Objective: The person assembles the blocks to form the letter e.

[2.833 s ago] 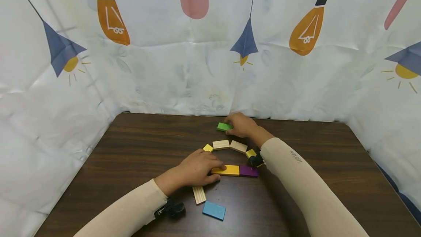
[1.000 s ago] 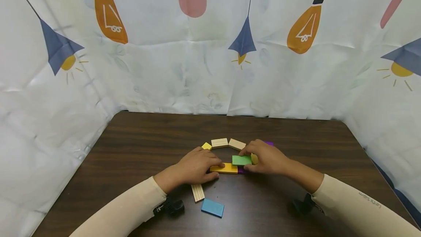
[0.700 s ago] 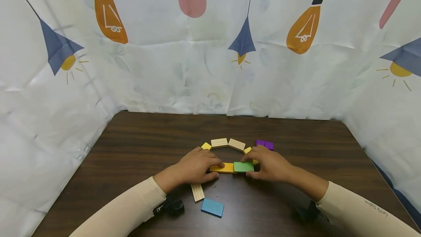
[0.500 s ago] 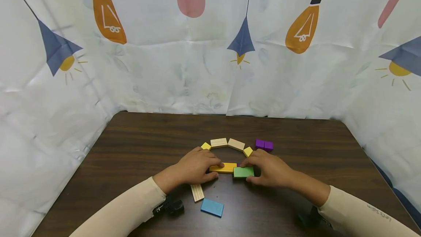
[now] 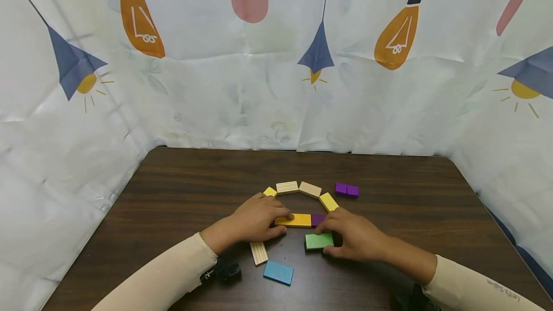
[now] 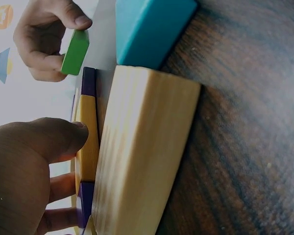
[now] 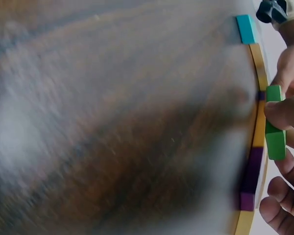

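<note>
My left hand (image 5: 259, 218) stays over a row of blocks, its thumb on the near side and fingertips on the orange-yellow block (image 5: 301, 220). A purple block (image 5: 317, 220) continues that row to the right; another purple block (image 6: 85, 198) shows at its other end in the left wrist view. Between thumb and fingers my right hand (image 5: 356, 234) pinches a green block (image 5: 318, 241), raised above the table and nearer me than the row. Behind the row, pale wooden blocks (image 5: 310, 189) and yellow blocks (image 5: 329, 201) curve in an arc, partly hidden by both hands.
A plain wood block (image 5: 258, 253) slants out from under my left hand, its corner at a blue block (image 5: 278, 272). Two small purple blocks (image 5: 347, 189) lie beyond the arc on the right. The dark table (image 5: 207, 172) ends at a printed cloth (image 5: 242, 109) behind.
My right hand picked up the green block from the far side, brought it over the purple block, then drew it toward me. The left hand has stayed in place.
</note>
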Demonstrator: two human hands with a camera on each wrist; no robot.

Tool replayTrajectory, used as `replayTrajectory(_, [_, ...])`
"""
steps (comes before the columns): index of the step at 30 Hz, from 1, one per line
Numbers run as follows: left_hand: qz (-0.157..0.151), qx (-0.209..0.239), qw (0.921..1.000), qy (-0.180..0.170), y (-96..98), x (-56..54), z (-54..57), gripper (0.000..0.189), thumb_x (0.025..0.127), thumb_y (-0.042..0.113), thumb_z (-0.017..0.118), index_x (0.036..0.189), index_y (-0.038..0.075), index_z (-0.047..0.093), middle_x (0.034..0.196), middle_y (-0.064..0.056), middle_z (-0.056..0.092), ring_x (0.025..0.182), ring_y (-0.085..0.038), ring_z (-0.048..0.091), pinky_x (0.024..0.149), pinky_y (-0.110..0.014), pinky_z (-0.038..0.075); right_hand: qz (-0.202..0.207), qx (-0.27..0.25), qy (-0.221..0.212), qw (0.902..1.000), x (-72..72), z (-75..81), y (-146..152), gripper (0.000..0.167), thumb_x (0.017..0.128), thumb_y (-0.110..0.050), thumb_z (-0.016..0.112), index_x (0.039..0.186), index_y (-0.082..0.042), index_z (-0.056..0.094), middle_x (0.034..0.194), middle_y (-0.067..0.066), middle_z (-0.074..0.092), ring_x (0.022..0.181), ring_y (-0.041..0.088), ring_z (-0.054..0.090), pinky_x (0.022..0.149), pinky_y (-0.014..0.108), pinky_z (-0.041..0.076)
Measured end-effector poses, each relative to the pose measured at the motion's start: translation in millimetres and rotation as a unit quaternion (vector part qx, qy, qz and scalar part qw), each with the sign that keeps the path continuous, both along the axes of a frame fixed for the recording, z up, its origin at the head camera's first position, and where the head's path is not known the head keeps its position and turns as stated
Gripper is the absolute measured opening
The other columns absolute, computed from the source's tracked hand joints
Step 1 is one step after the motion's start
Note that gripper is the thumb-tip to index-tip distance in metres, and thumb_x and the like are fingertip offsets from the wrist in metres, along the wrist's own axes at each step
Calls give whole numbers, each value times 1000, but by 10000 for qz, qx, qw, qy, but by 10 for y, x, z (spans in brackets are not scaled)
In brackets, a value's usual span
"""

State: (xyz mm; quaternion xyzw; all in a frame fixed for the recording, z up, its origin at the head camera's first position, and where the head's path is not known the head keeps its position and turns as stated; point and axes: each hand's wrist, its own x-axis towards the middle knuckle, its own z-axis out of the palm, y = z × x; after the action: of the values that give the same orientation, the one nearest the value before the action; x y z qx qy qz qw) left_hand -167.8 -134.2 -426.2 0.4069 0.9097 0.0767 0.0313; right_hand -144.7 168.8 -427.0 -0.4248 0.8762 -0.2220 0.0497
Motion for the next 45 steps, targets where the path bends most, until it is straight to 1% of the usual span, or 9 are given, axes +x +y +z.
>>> replayTrajectory(5, [-14, 12, 10000, 27, -4, 2, -5, 33, 99, 42, 67, 127, 27, 71, 125, 8, 68, 119, -15, 60, 100, -45, 44, 153, 22, -130, 9998, 63, -25, -13, 35, 87, -32, 83, 120, -27, 70, 112, -14, 61, 100, 4, 54, 79, 30, 52])
replayTrajectory(10, [-25, 3, 10000, 68, -7, 4, -7, 33, 99, 42, 67, 128, 27, 71, 125, 8, 68, 119, -14, 60, 99, -45, 44, 222, 57, -238, 9995, 109, -50, -38, 36, 87, -33, 83, 121, -29, 70, 110, -14, 60, 99, 3, 53, 80, 28, 52])
replayTrajectory(16, [-47, 6, 9999, 94, -13, 2, -14, 33, 99, 43, 66, 128, 28, 71, 125, 8, 68, 120, -14, 60, 99, -45, 44, 306, 72, -438, 9985, 157, -59, -80, 34, 89, -32, 82, 120, -29, 69, 113, -15, 60, 103, 3, 53, 82, 28, 51])
replayTrajectory(23, [-54, 71, 9999, 80, -13, 8, -12, 32, 99, 42, 66, 127, 27, 71, 124, 8, 68, 118, -14, 60, 99, -45, 44, 480, 115, -451, 9978, 206, -86, -125, 32, 89, -35, 81, 119, -32, 69, 114, -18, 59, 104, 1, 52, 82, 25, 50])
replayTrajectory(30, [-40, 77, 9999, 73, -8, 8, -5, 32, 99, 42, 67, 126, 27, 71, 123, 8, 68, 118, -15, 60, 99, -46, 44, 523, 282, -834, 9947, 252, -86, -131, 31, 92, -41, 77, 120, -35, 68, 113, -20, 57, 103, 0, 51, 81, 25, 49])
replayTrajectory(33, [-45, 77, 9999, 79, -8, 9, -5, 31, 99, 42, 67, 126, 27, 71, 123, 8, 68, 118, -15, 60, 100, -46, 44, 595, 238, -813, 9946, 280, -102, -132, 30, 92, -41, 77, 120, -34, 68, 112, -20, 57, 102, -1, 51, 80, 25, 49])
replayTrajectory(38, [-46, 84, 9999, 113, -8, 9, -4, 31, 99, 42, 67, 126, 27, 71, 122, 8, 69, 117, -14, 61, 99, -45, 44, 732, 109, -652, 9951, 315, -131, -139, 29, 93, -42, 75, 120, -33, 68, 110, -20, 57, 101, -1, 50, 81, 24, 48])
replayTrajectory(45, [-27, 76, 9999, 133, -7, 6, -11, 31, 98, 42, 67, 126, 27, 71, 122, 8, 68, 117, -14, 60, 98, -45, 44, 721, 97, -677, 9951, 332, -138, -147, 29, 93, -43, 75, 120, -34, 68, 109, -22, 57, 99, -1, 49, 79, 22, 46])
